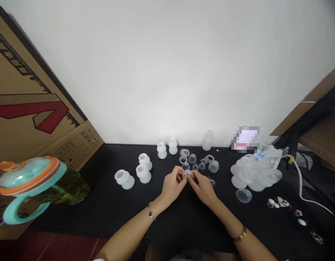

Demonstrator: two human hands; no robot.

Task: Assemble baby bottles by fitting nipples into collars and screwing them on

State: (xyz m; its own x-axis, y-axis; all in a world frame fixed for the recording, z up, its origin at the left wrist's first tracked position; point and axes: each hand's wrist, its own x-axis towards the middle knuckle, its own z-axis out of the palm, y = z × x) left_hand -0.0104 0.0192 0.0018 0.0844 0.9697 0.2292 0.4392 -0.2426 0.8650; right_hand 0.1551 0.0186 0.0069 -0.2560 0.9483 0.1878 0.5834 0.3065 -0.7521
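Note:
My left hand [172, 184] and my right hand [203, 185] meet over the middle of the black table, with their fingertips closed on one small translucent ring [187, 173]. Just beyond them lie several clear rings, nipples and caps, among them a domed cap [213, 166] and a flat ring [210, 158]. To the left stand several open white bottles, one [162, 150] near the wall and another [143, 173] closer to me. A capped bottle [208, 140] stands upright by the wall.
A cluster of capped bottles [256, 173] fills the right side, near a white cable [300, 185] and a clear cup [244, 195]. At the left are a large turquoise-lidded jug [72, 186] and a cardboard box [25, 90]. A white wall [167, 72] rises behind the table [183, 224].

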